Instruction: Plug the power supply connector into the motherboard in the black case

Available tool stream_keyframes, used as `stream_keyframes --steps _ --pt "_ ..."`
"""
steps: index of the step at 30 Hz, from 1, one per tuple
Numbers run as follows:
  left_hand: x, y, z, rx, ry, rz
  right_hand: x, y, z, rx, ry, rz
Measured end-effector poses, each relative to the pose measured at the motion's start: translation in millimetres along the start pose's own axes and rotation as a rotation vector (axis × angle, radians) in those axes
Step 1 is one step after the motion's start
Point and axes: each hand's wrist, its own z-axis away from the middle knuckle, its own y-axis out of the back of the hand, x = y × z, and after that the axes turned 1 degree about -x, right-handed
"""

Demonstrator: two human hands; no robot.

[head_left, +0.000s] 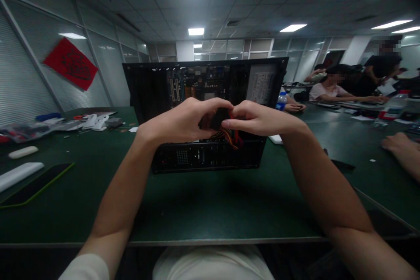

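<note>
An open black computer case [147, 92] stands on the green table [210, 210] in front of me, its motherboard [200, 83] and power supply [262, 85] showing inside. My left hand [183, 120] and my right hand [259, 118] meet in front of the case. Both are curled shut around a black connector [219, 119]. A bundle of red, yellow and orange wires [231, 136] hangs from the connector below my right fingers. Most of the connector is hidden by my fingers.
Small parts and white items [92, 121] lie at the back left. A white bar [18, 174] and a dark green-edged tablet [36, 186] lie at the left edge. Other people [331, 87] sit at the right; another person's hand [398, 142] rests on the table. A water bottle [281, 100] stands behind the case.
</note>
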Motion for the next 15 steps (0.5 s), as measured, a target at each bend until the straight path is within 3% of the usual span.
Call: stream_keyframes --steps 9,15 --pt "-0.3 -3.0 -2.9 0.075 -0.02 -0.041 -2.3 -2.8 -1.1 -0.073 -0.056 -0.123" --pt "-5.7 -4.6 -3.3 0.138 -0.062 -0.085 -5.0 -7.0 -5.2 -0.001 -0.022 -0.211"
